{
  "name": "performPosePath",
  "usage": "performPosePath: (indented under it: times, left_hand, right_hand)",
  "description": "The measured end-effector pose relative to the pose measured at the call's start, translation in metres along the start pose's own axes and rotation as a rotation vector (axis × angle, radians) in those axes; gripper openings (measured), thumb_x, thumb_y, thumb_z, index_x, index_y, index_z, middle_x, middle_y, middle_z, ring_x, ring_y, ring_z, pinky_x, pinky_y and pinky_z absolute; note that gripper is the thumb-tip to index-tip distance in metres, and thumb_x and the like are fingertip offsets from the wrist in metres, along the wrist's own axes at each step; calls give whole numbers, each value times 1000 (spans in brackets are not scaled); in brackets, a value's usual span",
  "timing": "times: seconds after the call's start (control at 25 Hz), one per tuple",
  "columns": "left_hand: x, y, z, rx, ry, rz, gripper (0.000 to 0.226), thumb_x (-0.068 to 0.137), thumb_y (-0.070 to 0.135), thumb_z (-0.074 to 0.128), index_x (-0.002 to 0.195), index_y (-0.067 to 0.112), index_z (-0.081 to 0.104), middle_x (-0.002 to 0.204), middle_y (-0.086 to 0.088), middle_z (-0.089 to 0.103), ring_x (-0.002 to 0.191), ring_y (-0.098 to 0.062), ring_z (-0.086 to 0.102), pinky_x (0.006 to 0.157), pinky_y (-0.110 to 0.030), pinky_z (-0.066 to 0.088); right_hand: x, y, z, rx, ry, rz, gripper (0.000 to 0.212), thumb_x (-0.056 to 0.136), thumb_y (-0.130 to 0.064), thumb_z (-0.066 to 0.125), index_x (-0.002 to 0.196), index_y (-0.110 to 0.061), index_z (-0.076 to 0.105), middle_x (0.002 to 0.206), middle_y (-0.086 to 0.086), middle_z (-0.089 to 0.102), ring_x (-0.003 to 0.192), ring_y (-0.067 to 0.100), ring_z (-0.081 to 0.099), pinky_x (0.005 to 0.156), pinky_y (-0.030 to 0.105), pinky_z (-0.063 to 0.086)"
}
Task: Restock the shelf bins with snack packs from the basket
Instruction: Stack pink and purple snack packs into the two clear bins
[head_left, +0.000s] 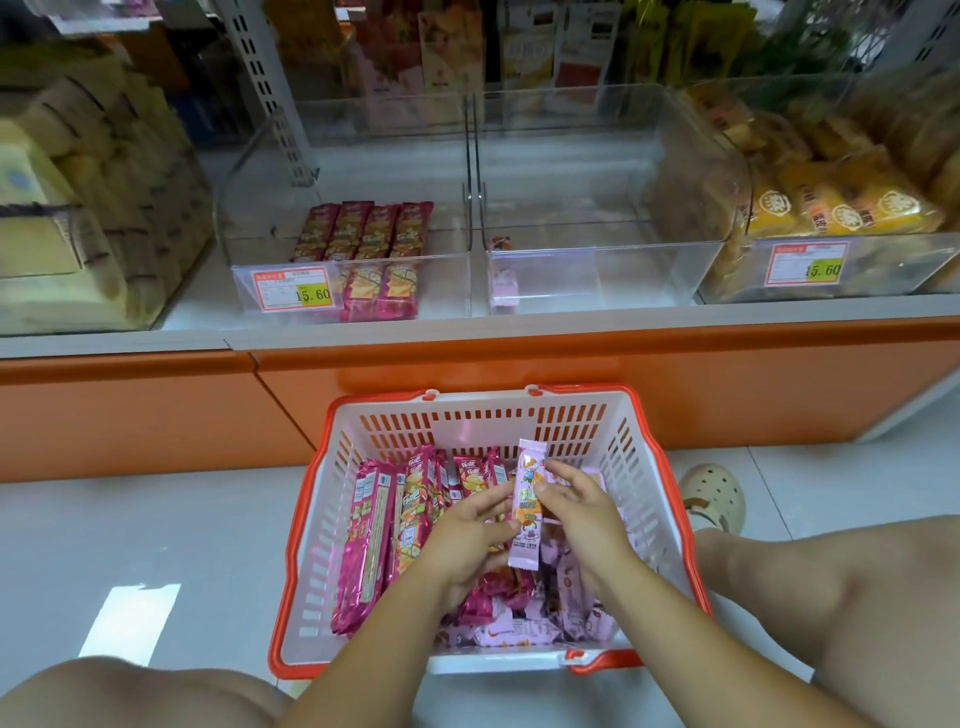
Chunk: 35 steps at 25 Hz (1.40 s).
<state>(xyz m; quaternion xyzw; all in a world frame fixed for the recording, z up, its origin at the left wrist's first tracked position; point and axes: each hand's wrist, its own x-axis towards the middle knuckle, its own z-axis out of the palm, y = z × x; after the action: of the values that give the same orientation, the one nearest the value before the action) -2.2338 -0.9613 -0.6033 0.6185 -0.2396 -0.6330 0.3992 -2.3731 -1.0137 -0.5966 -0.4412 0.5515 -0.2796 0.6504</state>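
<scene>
A single pink snack pack (527, 543) is pinched upright between the curled fingers and thumbs of both hands, the left hand (465, 530) gripping its 9 o'clock edge and the right hand (582, 514) its 3 o'clock edge. The pack is held just above the contents of a white basket (519, 415) with an orange rim, set on the floor. Long magenta packs (363, 535) are stacked on edge at the basket's 9 o'clock side; small pink packs (545, 618) are heaped from 3 to 6 o'clock. At 12 o'clock, beyond the basket, two clear shelf bins are shown: the left bin (260, 218) holds magenta packs, while the right bin (597, 270) holds one pink pack at its 9 o'clock wall.
</scene>
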Motion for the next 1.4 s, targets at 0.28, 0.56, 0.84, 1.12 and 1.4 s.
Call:
performPosePath:
  times: [0.28, 0.56, 0.84, 1.12, 1.4]
  left_hand:
    - [-31, 87, 5, 153, 6, 367, 48, 91, 1, 57, 129, 31, 57, 108, 13, 71, 94, -24, 67, 84, -33, 53]
    - [-37, 209, -23, 722, 420, 914, 52, 96, 27, 53, 143, 37, 35, 141, 17, 45, 128, 2, 42, 108, -23, 36]
    - [11, 214, -52, 1153, 540, 837, 51, 99, 40, 40, 148, 38, 25, 153, 19, 26, 142, 0, 17, 120, -30, 8]
    - [21, 208, -53, 1297, 546, 810, 63, 84, 58, 15, 143, 45, 31, 146, 30, 30, 137, 6, 20, 117, -31, 4]
    - [15, 205, -57, 1242, 502, 862, 51, 93, 50, 36, 143, 44, 31, 145, 31, 26, 138, 7, 17, 120, -33, 5]
  right_hand:
    - [-5, -75, 2, -83, -66, -312, 59, 88, -4, 64, 130, -42, 51, 98, -1, 66, 89, 11, 65, 75, 23, 53]
    - [15, -261, -9, -158, 68, -777, 51, 87, -7, 66, 122, -41, 50, 99, 4, 66, 86, 15, 68, 74, 27, 59]
    - [124, -288, -6, -608, 8, -235, 28, 87, -7, 66, 111, -13, 53, 89, 17, 66, 68, 27, 64, 64, 39, 59]
    - [161, -278, 14, -1249, -105, -111, 19, 82, -22, 73, 87, -6, 63, 74, 7, 57, 58, 18, 49, 54, 23, 39]
    - [144, -285, 10, -1089, -95, -136, 14, 85, -17, 69, 90, -6, 63, 83, 11, 63, 75, 23, 58, 70, 30, 52]
